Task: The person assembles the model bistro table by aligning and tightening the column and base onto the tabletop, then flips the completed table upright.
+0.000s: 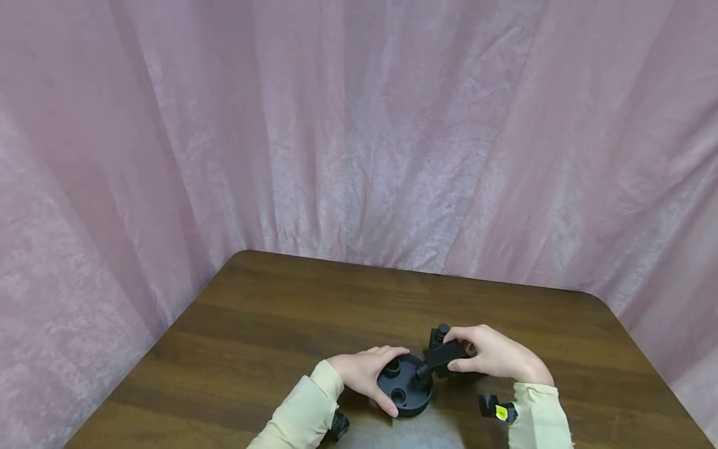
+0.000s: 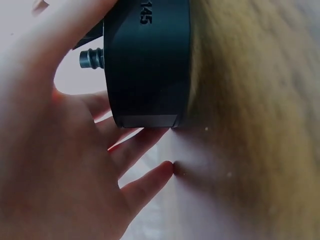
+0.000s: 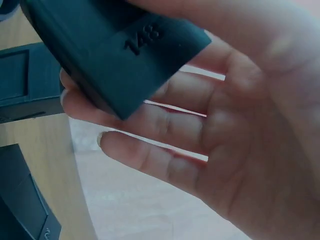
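Observation:
My left hand [image 1: 361, 372] grips a round black base [image 1: 411, 401] from its left side, thumb on the near rim and fingers at the far rim. The base has round sockets in its top, and its side wall [image 2: 147, 75] bears the number 145. A ridged black peg [image 2: 91, 58] sticks out of its top face. My right hand [image 1: 502, 357] pinches a flat black block [image 1: 447, 354] marked 148 in the right wrist view. That block's left end meets a ridged black piece [image 1: 422, 374] over the base. Behind the held block lies another black part with a round knob [image 1: 443, 329].
Two more black blocks, one with a recessed panel [image 3: 14, 75] and one lower down [image 3: 25, 195], show in the right wrist view. The brown wooden table [image 1: 314, 299] has a pale grey patch [image 1: 404, 433] at its near edge. Pink curtains [image 1: 359, 125] hang behind the table.

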Action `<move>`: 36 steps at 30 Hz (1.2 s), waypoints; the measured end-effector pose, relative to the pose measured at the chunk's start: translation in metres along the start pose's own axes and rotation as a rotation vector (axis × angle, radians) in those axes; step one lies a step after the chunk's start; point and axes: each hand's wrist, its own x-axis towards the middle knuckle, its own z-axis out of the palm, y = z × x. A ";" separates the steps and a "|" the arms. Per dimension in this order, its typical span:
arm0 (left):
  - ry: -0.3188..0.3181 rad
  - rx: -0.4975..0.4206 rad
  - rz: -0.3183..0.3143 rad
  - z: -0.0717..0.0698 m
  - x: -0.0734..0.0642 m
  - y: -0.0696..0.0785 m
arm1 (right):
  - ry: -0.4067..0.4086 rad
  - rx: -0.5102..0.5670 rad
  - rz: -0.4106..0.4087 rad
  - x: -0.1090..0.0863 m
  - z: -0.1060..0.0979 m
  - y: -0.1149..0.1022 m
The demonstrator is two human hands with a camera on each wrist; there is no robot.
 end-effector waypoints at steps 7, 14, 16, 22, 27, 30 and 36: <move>-0.017 -0.011 -0.005 -0.002 -0.001 -0.002 | 0.029 -0.002 -0.037 0.003 0.006 0.002; -0.017 -0.020 -0.012 -0.004 -0.003 -0.001 | 0.053 -0.009 -0.064 0.010 0.008 -0.002; -0.011 -0.014 -0.009 -0.004 -0.003 -0.001 | 0.052 -0.004 -0.067 0.011 0.007 -0.003; -0.008 -0.012 -0.008 -0.004 -0.002 -0.002 | 0.048 0.022 -0.100 0.011 0.005 -0.002; -0.017 -0.019 -0.014 -0.004 -0.001 -0.002 | 0.043 0.060 -0.140 0.011 0.003 -0.004; -0.017 -0.013 -0.010 -0.004 0.000 -0.003 | 0.053 0.060 -0.166 0.011 0.003 -0.006; -0.017 -0.012 -0.019 -0.001 -0.002 -0.003 | 0.080 0.013 -0.280 0.012 0.009 -0.008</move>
